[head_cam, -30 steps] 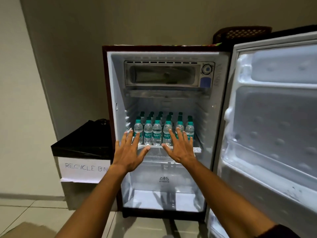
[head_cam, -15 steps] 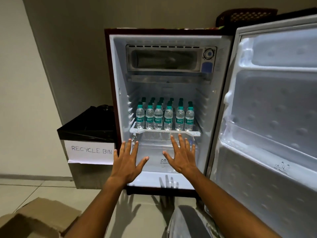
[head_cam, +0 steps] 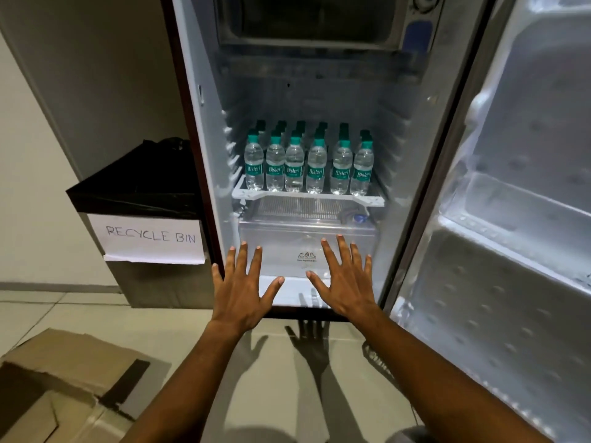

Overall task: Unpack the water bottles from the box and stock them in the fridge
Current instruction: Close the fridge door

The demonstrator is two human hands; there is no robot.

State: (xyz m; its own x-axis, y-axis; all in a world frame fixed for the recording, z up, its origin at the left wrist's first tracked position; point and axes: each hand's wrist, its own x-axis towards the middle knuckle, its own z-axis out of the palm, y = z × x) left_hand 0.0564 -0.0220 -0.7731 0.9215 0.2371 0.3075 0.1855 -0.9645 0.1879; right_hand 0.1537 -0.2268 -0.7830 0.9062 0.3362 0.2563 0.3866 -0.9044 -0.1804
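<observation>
- Nothing is held: the left hand (head_cam: 241,290) and the right hand (head_cam: 343,282) are both spread flat with straight fingers, palms turned away, in front of the lower part of the open fridge (head_cam: 204,161).
- The water bottles (head_cam: 307,169) are seen well above and beyond both hands, standing upright in close rows on the white shelf (head_cam: 307,197), green caps up.
- The bottles are judged small and fairly light even when full; the thin clear plastic would probably give under a hard squeeze, and may be slippery if condensation forms.
- The best hold is judged to be round the labelled waist or just under the cap, since the bodies stand too tightly for fingers to pass between them.
- Directly beyond the fingertips the clear crisper drawer (head_cam: 307,247) is found; whether it is touched cannot be told.
- To the right of the right hand the open fridge door (head_cam: 511,219) is seen, its racks bare of bottles.
- To the left of the left hand a bin lined in black and labelled RECYCLE BIN (head_cam: 150,238) stands against the fridge side.
- Below and left of the left forearm the cardboard box (head_cam: 64,378) lies on the tiled floor (head_cam: 64,311) with flaps open; its contents cannot be seen.
- Nothing is seen between the hands and the shelf, though the front row blocks reach to the rows behind.
</observation>
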